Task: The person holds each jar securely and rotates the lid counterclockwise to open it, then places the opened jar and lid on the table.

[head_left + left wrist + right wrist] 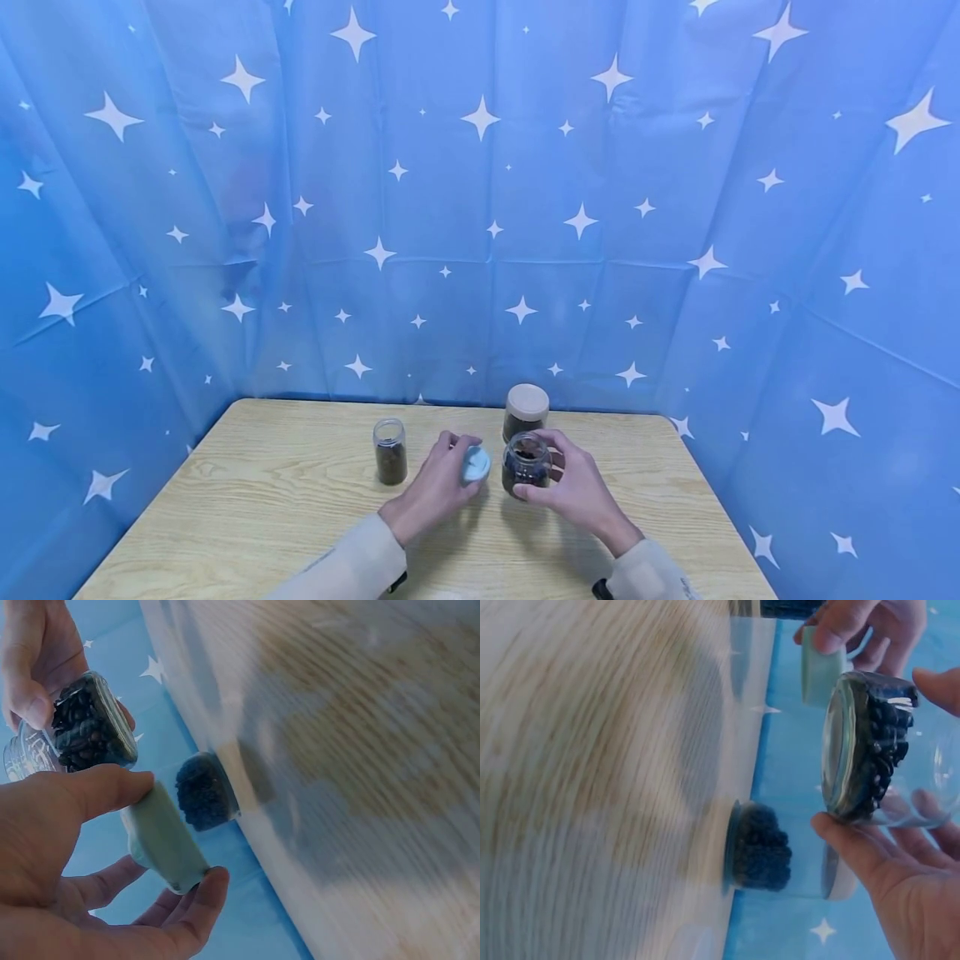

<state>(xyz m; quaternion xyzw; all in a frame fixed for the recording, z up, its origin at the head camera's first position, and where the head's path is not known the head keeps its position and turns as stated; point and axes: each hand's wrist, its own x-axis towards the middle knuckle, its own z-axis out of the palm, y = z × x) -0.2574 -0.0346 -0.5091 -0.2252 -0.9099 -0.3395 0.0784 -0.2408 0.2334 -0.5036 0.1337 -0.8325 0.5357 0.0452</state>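
Above the table, my left hand (438,483) pinches a pale green lid (166,838) between thumb and fingers. My right hand (573,483) grips an uncapped glass jar (870,750) partly filled with dark, bean-like pieces. In the right wrist view this jar is raised off the table. The lid and the jar's mouth are apart, with a small gap between the two hands in the head view.
Behind the held jar stands a second jar (527,405) with a whitish lid and dark contents. A slim uncapped jar (390,454), also holding dark stuff, is on the wooden table (300,500) left of my left hand. A starry blue curtain (450,208) surrounds the table.
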